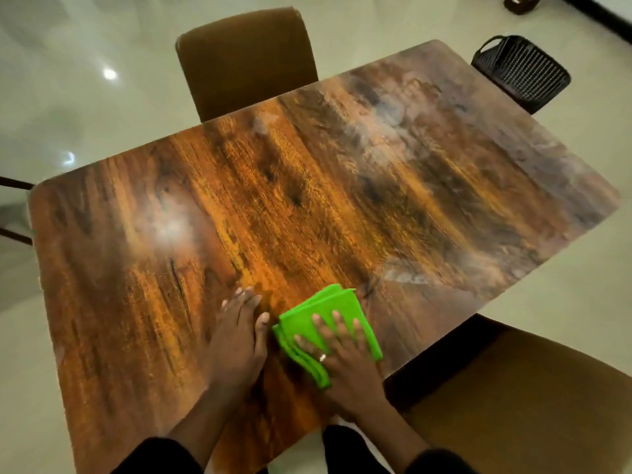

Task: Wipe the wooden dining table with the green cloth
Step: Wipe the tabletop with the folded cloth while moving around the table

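Two hands are down on the tabletop (pixel 307 200), both in the lower middle of the frame near its close edge. Your right hand (pixel 345 354) lies flat on the folded green cloth (pixel 328 309), fingers spread and pressing it to the wood. Your left hand (pixel 239 333) rests flat on bare wood just beside the cloth, fingers close together and holding nothing. Its thumb comes very near the cloth's left edge; whether they touch is hard to tell.

Most of the surface looks yet to be covered. Pale, hazy patches show at the middle left and across the upper right of the wood, though they could be smears or only reflected light. To do this pass well, press through the whole palm so the folded pad does not bunch or unfold under your fingers. Work in long overlapping strokes along the grain, from the close edge outward. Use the left hand as a brace when you lean toward the far side, by the chair (pixel 246 63) at the upper middle. Run the cloth right out to the rounded corners, and turn it to a fresh face once it drags.
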